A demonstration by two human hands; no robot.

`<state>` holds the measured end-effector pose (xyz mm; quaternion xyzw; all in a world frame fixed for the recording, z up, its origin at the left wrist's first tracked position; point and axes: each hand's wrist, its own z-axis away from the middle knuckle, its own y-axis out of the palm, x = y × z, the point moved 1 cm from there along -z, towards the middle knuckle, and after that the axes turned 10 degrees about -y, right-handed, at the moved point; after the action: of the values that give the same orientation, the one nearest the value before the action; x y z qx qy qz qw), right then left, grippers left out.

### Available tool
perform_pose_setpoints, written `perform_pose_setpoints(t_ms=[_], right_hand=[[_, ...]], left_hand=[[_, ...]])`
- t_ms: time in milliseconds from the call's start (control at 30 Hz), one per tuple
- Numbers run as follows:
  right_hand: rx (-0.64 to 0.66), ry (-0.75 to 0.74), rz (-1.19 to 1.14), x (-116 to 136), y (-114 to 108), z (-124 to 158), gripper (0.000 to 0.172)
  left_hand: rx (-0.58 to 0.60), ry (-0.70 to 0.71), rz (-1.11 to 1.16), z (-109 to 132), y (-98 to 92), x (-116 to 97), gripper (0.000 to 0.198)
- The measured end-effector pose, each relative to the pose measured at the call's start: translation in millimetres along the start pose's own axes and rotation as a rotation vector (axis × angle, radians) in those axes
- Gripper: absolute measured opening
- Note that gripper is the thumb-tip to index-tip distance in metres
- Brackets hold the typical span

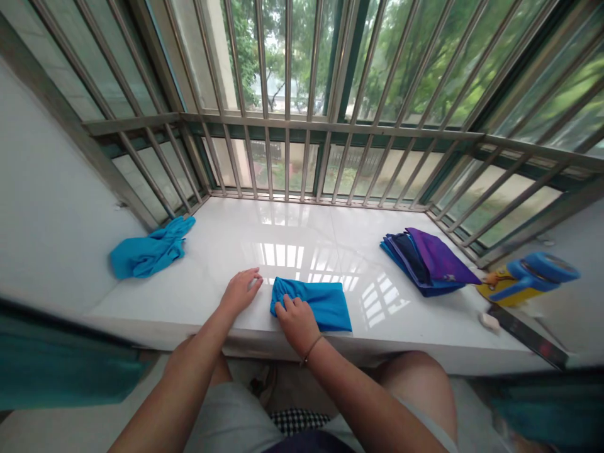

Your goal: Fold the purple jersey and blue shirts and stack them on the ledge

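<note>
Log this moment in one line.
left hand: flat on sill | right hand: on folded cloth | also: crumpled cloth, cloth stack

1 head camera looks forward and down, close over the ledge (311, 236) toward window bars (287, 94).

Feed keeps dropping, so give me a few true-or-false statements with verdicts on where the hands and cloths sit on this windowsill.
1. The right hand touches the folded blue cloth. True.
2. The left hand grips the crumpled blue cloth. False: it lies flat on the white sill, apart from that cloth.
3. The stack of folded cloths has a purple one on top. True.
4. That stack lies left of both hands. False: it lies to their right.
</note>
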<state>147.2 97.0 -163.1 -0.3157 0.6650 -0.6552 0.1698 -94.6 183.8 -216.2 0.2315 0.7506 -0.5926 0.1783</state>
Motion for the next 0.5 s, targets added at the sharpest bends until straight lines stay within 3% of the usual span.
perform_pose_setpoints(t_ms=[67,133,333,433,500], right_hand=[[-0.030,0.086,-0.074,-3,-12,5,0.032],[-0.149,0.252,-0.200,-19,-33,14,0.036],[-0.736,0.763,-0.520,-118,-127,83,0.060],[-0.937,0.975,-0.377,-165,-179,133,0.057],[-0.973,1.091,-0.140,-188,-212,164,0.053]], left_hand=[[-0.002,0.000,0.009,-1,1.4,2,0.037],[-0.010,-0.001,0.021,-1,2.1,4,0.037],[-0.001,-0.005,0.024,-1,2.5,4,0.040],[0.002,-0.006,0.029,-2,2.4,4,0.040],[0.004,-0.008,0.033,-2,2.3,4,0.040]])
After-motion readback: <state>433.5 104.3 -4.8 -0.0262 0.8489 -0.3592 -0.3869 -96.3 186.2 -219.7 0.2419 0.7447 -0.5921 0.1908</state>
